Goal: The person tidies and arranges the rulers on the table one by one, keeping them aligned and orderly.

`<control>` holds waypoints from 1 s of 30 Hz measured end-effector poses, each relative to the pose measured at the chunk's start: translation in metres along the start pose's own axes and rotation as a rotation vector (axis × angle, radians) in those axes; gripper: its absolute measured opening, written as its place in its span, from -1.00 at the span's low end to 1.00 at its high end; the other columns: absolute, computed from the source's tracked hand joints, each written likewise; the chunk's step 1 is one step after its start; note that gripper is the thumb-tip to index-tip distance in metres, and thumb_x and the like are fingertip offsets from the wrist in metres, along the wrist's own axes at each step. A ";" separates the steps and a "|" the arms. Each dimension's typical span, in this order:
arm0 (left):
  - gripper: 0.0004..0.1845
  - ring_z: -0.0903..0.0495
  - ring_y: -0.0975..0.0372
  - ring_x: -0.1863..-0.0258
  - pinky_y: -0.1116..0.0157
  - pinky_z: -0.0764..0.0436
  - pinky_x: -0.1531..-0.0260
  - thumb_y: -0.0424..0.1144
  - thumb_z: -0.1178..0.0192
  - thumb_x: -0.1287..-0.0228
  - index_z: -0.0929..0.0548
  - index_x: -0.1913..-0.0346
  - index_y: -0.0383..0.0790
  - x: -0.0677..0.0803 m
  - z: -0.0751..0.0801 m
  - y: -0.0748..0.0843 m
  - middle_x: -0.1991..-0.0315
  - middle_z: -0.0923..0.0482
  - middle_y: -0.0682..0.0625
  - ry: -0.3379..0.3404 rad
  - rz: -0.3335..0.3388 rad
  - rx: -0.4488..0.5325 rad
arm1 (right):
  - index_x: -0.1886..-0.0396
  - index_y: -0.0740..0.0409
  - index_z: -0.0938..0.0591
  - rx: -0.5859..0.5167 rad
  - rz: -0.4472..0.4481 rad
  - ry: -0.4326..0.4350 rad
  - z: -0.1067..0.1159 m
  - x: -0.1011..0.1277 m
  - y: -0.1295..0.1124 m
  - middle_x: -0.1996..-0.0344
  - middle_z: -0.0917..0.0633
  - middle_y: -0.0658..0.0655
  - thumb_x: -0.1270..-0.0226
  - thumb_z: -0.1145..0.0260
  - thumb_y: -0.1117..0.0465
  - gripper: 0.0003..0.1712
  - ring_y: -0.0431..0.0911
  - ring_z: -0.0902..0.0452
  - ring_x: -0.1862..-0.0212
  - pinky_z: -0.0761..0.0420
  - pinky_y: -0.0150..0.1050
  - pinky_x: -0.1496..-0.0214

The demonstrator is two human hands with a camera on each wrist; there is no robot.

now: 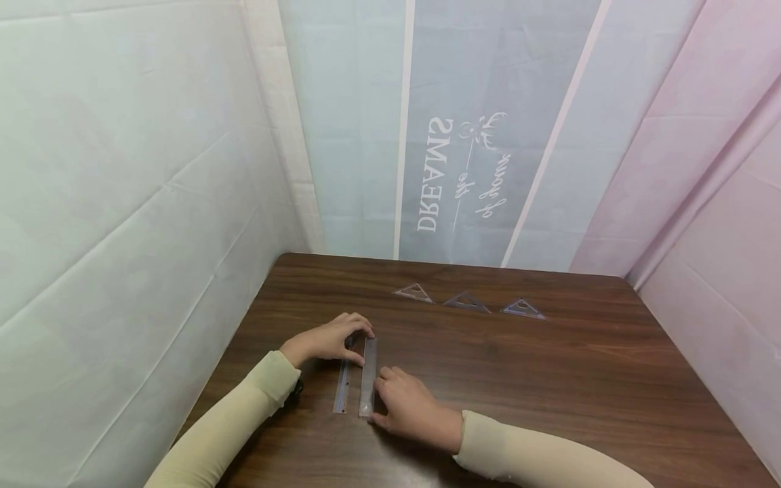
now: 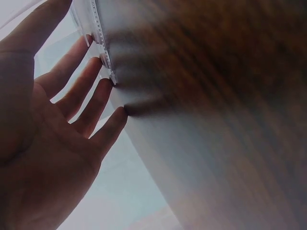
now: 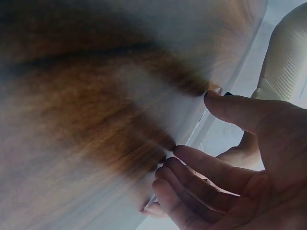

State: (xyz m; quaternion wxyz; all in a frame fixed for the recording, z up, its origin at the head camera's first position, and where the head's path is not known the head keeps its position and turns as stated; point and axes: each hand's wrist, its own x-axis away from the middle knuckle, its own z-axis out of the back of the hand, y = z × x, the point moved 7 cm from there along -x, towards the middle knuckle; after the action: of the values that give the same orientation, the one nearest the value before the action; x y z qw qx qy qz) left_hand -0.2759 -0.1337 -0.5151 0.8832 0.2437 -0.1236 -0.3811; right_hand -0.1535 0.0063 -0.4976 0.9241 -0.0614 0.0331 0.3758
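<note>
On the dark wooden table, a clear, flat ruler (image 1: pixel 368 379) lies lengthwise between both hands. At its far end my left hand (image 1: pixel 332 339) touches it with the fingertips, the thumb beside its left edge. In the left wrist view these fingers (image 2: pixel 84 98) are spread and fairly straight, near a marked clear edge (image 2: pixel 100 33). My right hand (image 1: pixel 411 404) sits at the near right side, its thumb by the near end and its other fingertips along the right edge. A second clear ruler (image 1: pixel 342 392) with a bluish strip lies just left, its far end partly hidden by the left hand.
Three clear set squares, the left one (image 1: pixel 415 293), the middle one (image 1: pixel 466 302) and the right one (image 1: pixel 523 309), lie in a row toward the back of the table (image 1: pixel 579 379). Fabric with printed lettering (image 1: pixel 435 173) hangs behind the table, and pale fabric covers both sides.
</note>
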 end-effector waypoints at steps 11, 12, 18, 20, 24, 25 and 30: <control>-0.38 -0.40 -0.01 -0.41 -0.08 -0.45 -0.42 0.05 -0.55 -0.30 -0.62 -0.31 -0.11 -0.001 0.002 0.001 -0.41 -0.44 -0.07 -0.012 -0.001 -0.010 | 0.28 0.06 -0.72 0.043 0.019 0.012 0.003 -0.001 -0.003 0.30 -0.59 -0.08 -0.16 -0.69 -0.18 -0.53 -0.25 -0.45 0.29 -0.58 -0.36 0.23; -0.38 -0.40 -0.02 -0.41 -0.09 -0.45 -0.41 0.05 -0.55 -0.30 -0.62 -0.31 -0.11 -0.001 0.003 0.002 -0.41 -0.44 -0.07 -0.011 -0.001 -0.006 | 0.27 0.06 -0.73 0.045 0.021 0.014 0.003 -0.001 -0.004 0.30 -0.59 -0.08 -0.16 -0.69 -0.18 -0.53 -0.24 -0.46 0.28 -0.59 -0.36 0.23; -0.37 -0.40 -0.01 -0.40 -0.09 -0.45 -0.41 0.06 -0.56 -0.29 -0.62 -0.31 -0.12 0.000 0.004 0.003 -0.41 -0.44 -0.07 -0.011 0.006 -0.005 | 0.24 0.07 -0.74 0.056 0.023 0.009 0.007 -0.001 -0.004 0.28 -0.61 -0.07 -0.17 -0.68 -0.21 -0.51 -0.23 -0.49 0.26 -0.61 -0.36 0.21; -0.37 -0.40 -0.01 -0.40 -0.09 -0.45 -0.41 0.06 -0.56 -0.29 -0.61 -0.32 -0.12 0.000 0.005 0.004 -0.41 -0.44 -0.07 -0.013 0.013 -0.006 | 0.24 0.07 -0.73 0.055 0.023 0.006 0.008 -0.001 -0.005 0.28 -0.61 -0.07 -0.17 -0.68 -0.21 -0.50 -0.23 -0.48 0.26 -0.61 -0.37 0.21; -0.36 -0.40 -0.01 -0.41 -0.09 -0.46 -0.41 0.06 -0.56 -0.30 -0.60 -0.33 -0.11 0.000 0.005 0.004 -0.41 -0.44 -0.06 -0.018 0.025 -0.007 | 0.24 0.06 -0.73 0.052 0.023 0.000 0.009 -0.001 -0.005 0.29 -0.59 -0.08 -0.19 -0.67 -0.20 -0.52 -0.24 -0.47 0.27 -0.60 -0.36 0.23; -0.36 -0.40 -0.01 -0.41 -0.09 -0.46 -0.41 0.06 -0.56 -0.30 -0.60 -0.33 -0.12 0.000 0.005 0.004 -0.41 -0.44 -0.06 -0.020 0.026 -0.006 | 0.24 0.06 -0.73 0.051 0.023 -0.002 0.009 -0.001 -0.005 0.30 -0.59 -0.08 -0.19 -0.67 -0.20 -0.52 -0.24 -0.47 0.27 -0.60 -0.37 0.23; -0.35 -0.40 -0.01 -0.40 -0.09 -0.45 -0.41 0.06 -0.56 -0.30 -0.60 -0.33 -0.13 0.000 0.006 0.005 -0.40 -0.44 -0.06 -0.020 0.029 -0.003 | 0.25 0.05 -0.73 0.052 0.024 -0.004 0.009 -0.001 -0.005 0.30 -0.57 -0.09 -0.19 -0.67 -0.20 -0.52 -0.25 -0.45 0.28 -0.59 -0.38 0.24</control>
State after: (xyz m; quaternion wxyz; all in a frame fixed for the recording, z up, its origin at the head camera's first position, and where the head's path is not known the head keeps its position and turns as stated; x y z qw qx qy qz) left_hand -0.2752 -0.1328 -0.5070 0.8877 0.2367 -0.1353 -0.3710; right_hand -0.1506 0.0037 -0.4877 0.9208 -0.0361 0.0420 0.3860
